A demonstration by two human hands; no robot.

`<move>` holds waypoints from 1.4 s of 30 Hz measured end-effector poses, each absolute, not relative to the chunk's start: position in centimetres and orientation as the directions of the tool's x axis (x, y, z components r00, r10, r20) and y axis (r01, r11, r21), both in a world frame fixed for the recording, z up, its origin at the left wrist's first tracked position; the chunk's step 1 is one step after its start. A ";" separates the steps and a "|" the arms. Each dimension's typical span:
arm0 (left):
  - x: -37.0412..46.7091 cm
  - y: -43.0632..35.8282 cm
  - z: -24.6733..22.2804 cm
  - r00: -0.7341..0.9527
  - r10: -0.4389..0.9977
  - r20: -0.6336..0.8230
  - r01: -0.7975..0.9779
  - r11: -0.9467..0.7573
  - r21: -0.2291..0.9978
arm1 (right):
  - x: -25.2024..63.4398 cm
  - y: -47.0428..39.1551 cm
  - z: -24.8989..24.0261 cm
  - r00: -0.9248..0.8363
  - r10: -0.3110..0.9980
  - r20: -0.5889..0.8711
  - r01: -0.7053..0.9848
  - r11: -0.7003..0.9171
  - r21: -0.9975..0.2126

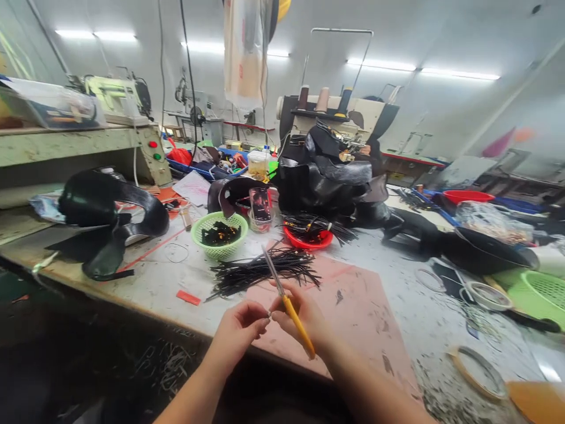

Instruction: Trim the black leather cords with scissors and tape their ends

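Note:
My right hand (304,315) holds a yellow-handled tool (298,327) with a long, slim metal shaft pointing up and away from me. Its thumb and fingertips also meet those of my left hand (241,330) over the table's front edge. My left hand is closed in a pinch on a tiny piece, too small to name. Just beyond the hands lies a loose bundle of thin black strips (265,271). Behind it are a light green basket (219,250) with small black pieces and a red bowl (309,242) with black strips across it.
A phone (260,206) leans upright behind the baskets. Black leather-like pieces (326,182) are heaped at a sewing machine with thread spools (322,100). Pink sheeting (353,306) covers part of the table. A tape roll (479,371) lies right, a red scrap (188,297) left.

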State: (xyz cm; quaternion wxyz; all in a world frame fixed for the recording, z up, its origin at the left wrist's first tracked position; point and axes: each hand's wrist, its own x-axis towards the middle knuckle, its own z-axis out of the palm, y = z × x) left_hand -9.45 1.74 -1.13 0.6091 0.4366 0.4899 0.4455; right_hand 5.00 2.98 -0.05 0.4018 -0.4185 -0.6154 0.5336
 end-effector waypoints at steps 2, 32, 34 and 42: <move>-8.4 1.7 -1.1 0.172 0.964 -0.204 -0.062 0.217 0.974 | 6.2 2.7 -0.2 -0.300 0.949 0.096 0.145 0.145 -0.979; -8.9 4.8 2.4 0.018 0.999 0.038 0.568 -0.041 0.822 | 27.6 10.6 -2.2 0.331 0.939 0.099 0.677 -0.163 -0.717; -8.6 5.8 0.3 0.152 0.978 -0.146 0.564 0.036 0.825 | 27.5 11.8 -3.3 0.326 0.943 0.069 0.725 -0.203 -0.658; -6.7 7.6 -4.8 0.188 0.958 -0.217 0.574 0.071 0.816 | 27.8 15.0 -5.0 0.319 0.944 0.081 0.792 -0.218 -0.570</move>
